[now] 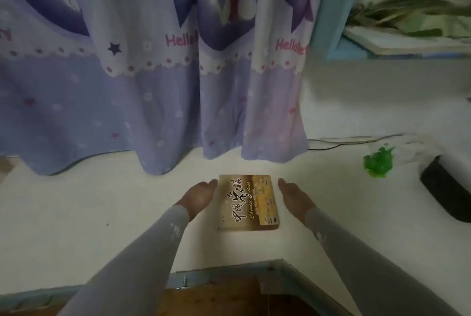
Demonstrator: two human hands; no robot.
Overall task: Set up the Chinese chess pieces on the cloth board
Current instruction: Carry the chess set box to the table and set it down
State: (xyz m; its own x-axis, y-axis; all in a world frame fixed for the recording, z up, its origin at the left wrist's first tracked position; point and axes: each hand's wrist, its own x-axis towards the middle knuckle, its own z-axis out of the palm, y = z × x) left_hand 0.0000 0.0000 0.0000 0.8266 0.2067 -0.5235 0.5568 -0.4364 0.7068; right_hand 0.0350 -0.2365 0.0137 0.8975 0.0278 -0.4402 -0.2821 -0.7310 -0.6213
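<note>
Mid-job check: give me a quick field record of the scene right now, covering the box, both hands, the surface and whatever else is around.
chess box: closed, flat on the white surface, lid printed "Chinese chess"
left hand: open, at the box's left edge, contact unclear
right hand: open, just off the box's right edge, a small gap showing
cloth board and pieces: none visible
white surface: bears the box
curtain: purple, hangs behind the box
green object: far right, apart from the box
black object: right edge, blurred
</note>
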